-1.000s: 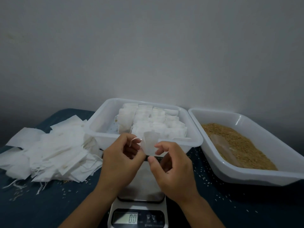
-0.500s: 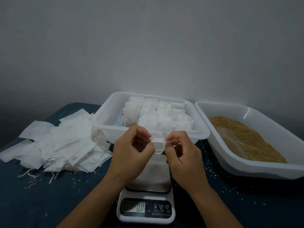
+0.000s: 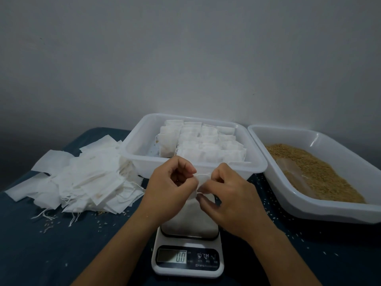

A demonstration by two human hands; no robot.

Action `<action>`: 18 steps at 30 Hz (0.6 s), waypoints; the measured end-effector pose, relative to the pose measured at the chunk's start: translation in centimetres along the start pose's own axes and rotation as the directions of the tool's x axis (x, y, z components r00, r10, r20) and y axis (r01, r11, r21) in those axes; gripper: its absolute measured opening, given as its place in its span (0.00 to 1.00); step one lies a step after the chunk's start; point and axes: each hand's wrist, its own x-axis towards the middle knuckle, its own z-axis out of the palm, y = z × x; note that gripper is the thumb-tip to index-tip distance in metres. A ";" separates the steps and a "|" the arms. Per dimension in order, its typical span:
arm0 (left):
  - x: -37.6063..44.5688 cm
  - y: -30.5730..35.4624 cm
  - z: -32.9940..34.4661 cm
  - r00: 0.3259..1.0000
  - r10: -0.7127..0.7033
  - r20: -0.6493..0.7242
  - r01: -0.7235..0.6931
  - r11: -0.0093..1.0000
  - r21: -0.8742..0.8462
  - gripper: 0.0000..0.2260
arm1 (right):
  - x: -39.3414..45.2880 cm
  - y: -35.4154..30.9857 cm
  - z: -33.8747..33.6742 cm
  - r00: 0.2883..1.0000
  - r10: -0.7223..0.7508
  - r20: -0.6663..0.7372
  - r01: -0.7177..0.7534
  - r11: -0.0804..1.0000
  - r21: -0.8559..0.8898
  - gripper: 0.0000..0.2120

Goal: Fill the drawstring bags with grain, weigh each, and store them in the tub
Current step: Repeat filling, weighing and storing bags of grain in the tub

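**Above the scale, both hands pinch one small bag**

Above the scale's steel platform, near the front edge of the dark blue surface (image 3: 41, 254), the left hand (image 3: 168, 188) and the right hand (image 3: 233, 201) meet around a small white drawstring bag (image 3: 201, 180). Each hand's grip is pressed together on it: the left thumb and fingers pinch its left side, the right thumb and forefinger pinch its right side and a thin string along the top. The bag is held in the air, clear of the platform; how full it is cannot be told.

The scale (image 3: 187, 261) sits at the front middle of the surface, its display reading 0.0.

Behind the hands stands the white tub (image 3: 134, 147), with rows of filled bags (image 3: 206, 145) packed upright toward its right side and its left part bare. To the right of it, just beside, a second white tray (image 3: 309, 209) holds brown grain (image 3: 313, 170), with a translucent scoop-like piece lying in it.

Along the left edge lies a loose heap of flat empty bags (image 3: 82, 178), strings trailing forward. Stray grains (image 3: 49, 226) dot the surface in front of the heap and around the tray.
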 end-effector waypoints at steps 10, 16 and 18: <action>-0.1 0.6 -1.7 0.878 -0.050 0.476 0.158 0.969 -0.189 0.22 | 0.3 0.1 -1.1 0.951 -0.107 -0.291 0.152 0.979 0.136 0.08; 0.6 1.3 -1.9 0.766 -0.131 0.629 0.227 0.971 -0.075 0.25 | 0.4 0.3 -1.6 0.960 0.013 -0.280 0.057 0.969 0.241 0.13; 1.2 1.9 -1.0 0.748 -0.163 0.643 0.243 0.969 -0.036 0.22 | 0.4 0.3 -1.8 0.959 0.038 -0.282 0.039 0.964 0.264 0.14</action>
